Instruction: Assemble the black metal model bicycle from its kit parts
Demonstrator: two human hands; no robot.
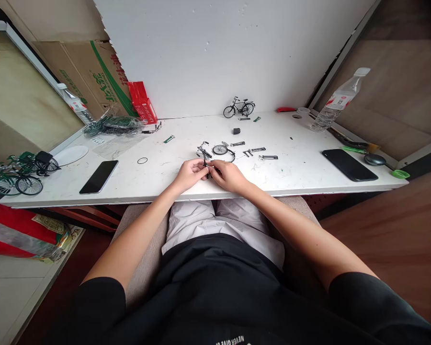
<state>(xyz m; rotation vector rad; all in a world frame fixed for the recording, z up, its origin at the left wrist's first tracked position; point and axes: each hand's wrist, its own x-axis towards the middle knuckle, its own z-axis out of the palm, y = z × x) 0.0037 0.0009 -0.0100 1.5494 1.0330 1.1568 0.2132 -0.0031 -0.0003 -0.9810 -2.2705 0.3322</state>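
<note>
Left hand (189,173) and right hand (228,175) met at table (301,167) near edge, fingers pinched shut together on small black bicycle part (206,166). Loose wheel (220,149) at 12 o'clock, metal pieces (262,153) at 2. Risk: tiny part slipping from pinch, dropping off edge into lap.

At the near edge of the white scuffed tabletop (294,167), the left hand (189,175) and right hand (229,175) meet, fingertips pinching a small black metal model part (206,165). A small spoked model wheel (220,149) lies at twelve o'clock; a black phone (99,176) at nine.
</note>
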